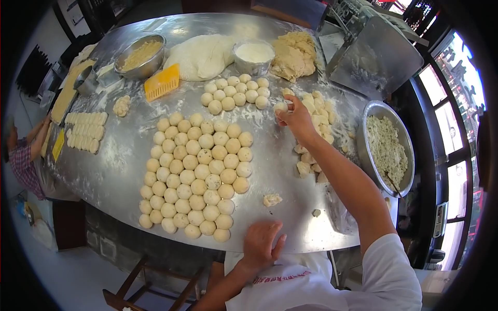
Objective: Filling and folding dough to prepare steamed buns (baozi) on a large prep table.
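Note:
My right hand (294, 118) is stretched over the steel table, with a pale dough ball (279, 107) between thumb and fingers. Beside it, to the right, lies a heap of small dough pieces (320, 112). A group of white dough balls (235, 92) sits just left of that hand. My left hand (261, 241) rests at the table's near edge, thumb apart from the fingers, with nothing visible in it. Ahead of it lies a small torn dough scrap (272, 200). Close rows of round filled-looking dough balls (194, 179) cover the table to its left.
At right stands a steel basin (362, 144) of crumbly pale-green filling (385, 147). Along the back are a large dough mass (202, 56), a flour bowl (253, 67), yellowish dough (294, 54) and an orange scraper (162, 82). Another person (27, 159) works at far left.

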{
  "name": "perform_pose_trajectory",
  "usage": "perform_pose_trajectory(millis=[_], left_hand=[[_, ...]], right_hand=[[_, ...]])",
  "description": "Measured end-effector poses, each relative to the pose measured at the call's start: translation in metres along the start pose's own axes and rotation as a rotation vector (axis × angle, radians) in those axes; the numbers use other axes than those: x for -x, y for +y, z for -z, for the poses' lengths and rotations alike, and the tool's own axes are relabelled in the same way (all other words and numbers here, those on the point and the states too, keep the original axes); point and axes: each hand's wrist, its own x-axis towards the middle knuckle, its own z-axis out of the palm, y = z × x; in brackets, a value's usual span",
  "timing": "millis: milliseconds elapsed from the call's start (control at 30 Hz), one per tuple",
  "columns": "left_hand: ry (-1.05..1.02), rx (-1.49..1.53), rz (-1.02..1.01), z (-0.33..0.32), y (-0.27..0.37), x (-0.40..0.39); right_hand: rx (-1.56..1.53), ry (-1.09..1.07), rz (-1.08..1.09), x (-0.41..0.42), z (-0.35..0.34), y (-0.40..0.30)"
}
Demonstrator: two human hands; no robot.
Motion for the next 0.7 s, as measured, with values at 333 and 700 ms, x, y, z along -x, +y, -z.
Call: perform_pose_trajectory(millis=[333,700], left_hand=[[-0.041,-0.028,-0.054,0.000,-0.011,0.007],[-0.045,-0.088,-0.072,-0.001,-0.003,0.016]], right_hand=[[0.618,0.174,0.355,-0.055,-0.032,0.037],[1.241,0.257,0.073,-0.036,0.058,0.028]])
